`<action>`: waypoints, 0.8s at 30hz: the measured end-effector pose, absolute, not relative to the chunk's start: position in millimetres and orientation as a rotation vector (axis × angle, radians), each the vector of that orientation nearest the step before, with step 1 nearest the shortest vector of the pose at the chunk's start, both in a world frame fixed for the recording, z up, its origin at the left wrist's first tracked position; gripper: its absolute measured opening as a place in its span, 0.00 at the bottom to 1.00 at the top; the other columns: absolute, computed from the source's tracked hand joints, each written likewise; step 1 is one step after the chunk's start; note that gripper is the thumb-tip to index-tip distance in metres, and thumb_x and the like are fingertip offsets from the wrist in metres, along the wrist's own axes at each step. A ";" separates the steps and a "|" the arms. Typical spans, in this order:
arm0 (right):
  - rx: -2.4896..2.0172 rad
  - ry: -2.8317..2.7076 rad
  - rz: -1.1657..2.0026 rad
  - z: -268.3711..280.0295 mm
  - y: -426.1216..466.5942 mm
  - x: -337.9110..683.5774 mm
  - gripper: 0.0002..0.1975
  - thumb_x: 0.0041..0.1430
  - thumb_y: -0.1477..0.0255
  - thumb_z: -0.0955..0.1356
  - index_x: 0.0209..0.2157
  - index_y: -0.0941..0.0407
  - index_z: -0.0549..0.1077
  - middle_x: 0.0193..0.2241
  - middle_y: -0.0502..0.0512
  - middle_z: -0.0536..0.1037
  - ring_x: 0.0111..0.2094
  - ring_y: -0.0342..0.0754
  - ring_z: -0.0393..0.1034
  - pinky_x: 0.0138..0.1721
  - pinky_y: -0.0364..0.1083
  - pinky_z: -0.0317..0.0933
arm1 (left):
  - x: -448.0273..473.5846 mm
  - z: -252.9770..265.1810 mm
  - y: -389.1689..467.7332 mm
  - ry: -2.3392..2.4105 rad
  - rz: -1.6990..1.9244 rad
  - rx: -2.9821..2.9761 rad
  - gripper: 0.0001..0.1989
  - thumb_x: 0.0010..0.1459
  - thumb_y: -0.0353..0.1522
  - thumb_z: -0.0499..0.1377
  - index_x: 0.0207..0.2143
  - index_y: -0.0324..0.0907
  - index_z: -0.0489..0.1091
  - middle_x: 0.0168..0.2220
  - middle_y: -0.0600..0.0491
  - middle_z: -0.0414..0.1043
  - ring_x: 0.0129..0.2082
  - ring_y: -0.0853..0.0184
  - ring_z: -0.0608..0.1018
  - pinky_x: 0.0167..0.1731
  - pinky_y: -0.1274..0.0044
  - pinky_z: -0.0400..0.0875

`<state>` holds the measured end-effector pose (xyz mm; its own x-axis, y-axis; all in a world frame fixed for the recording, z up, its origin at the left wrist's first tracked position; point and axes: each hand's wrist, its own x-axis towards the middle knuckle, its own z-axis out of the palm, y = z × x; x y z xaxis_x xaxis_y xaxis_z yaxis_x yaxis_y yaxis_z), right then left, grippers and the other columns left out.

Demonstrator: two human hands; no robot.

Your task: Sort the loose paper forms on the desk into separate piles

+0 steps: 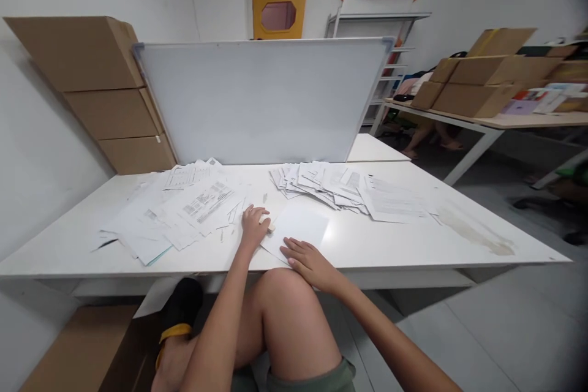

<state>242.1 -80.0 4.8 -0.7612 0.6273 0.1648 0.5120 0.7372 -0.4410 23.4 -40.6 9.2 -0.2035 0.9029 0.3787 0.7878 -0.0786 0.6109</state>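
Note:
A blank white sheet of paper (301,226) lies on the table in front of me, near its front edge. My right hand (312,262) rests on the sheet's lower part, palm down with fingers stretched out. At the sheet's left edge, my left hand (255,228) is curled around a small cream-coloured object (271,228). Only the end of that object shows, so I cannot tell its kind. Printed papers (206,202) are spread loosely to the left of my left hand. Beyond the sheet, to the right, is a messy stack of folded papers (321,184).
A whiteboard (266,101) stands upright along the back of the white table (399,245). Stacked cardboard boxes (110,104) rise at the left. More boxes (478,92) sit on another table at the right, with a person's legs (427,135) behind. An open carton (78,343) is on the floor.

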 end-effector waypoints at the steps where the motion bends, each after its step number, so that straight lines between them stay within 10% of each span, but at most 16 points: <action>1: -0.889 -2.629 0.541 7.6 -80.3 239.6 0.24 0.68 0.60 0.53 0.60 0.51 0.64 0.63 0.57 0.59 0.64 0.54 0.52 0.60 0.58 0.51 | 22.1 9.7 -39.6 2.016 1.145 1.918 0.11 0.52 0.28 0.55 0.37 0.46 0.73 0.47 0.53 0.74 0.60 0.59 0.62 0.62 0.64 0.52; 8: -0.975 -2.324 0.423 21.4 -65.0 226.2 0.20 0.68 0.64 0.55 0.54 0.52 0.70 0.58 0.55 0.67 0.59 0.50 0.60 0.56 0.53 0.56 | 13.3 -1.4 -15.4 2.053 1.400 2.069 0.13 0.57 0.32 0.50 0.35 0.46 0.74 0.55 0.47 0.67 0.62 0.52 0.58 0.61 0.56 0.50; 24: -0.634 -2.667 0.520 37.7 23.1 119.3 0.18 0.64 0.68 0.60 0.53 0.60 0.67 0.54 0.63 0.72 0.54 0.54 0.66 0.52 0.51 0.60 | -1.7 3.4 -32.0 1.983 1.997 1.420 0.15 0.60 0.36 0.44 0.37 0.44 0.69 0.39 0.48 0.72 0.46 0.60 0.72 0.50 0.67 0.66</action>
<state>119.3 23.1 37.7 -0.8385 0.4856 0.2471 0.3572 0.8324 -0.4237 -1.7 -32.0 3.4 -0.5942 0.5596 0.5778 0.5739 -0.2084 0.7920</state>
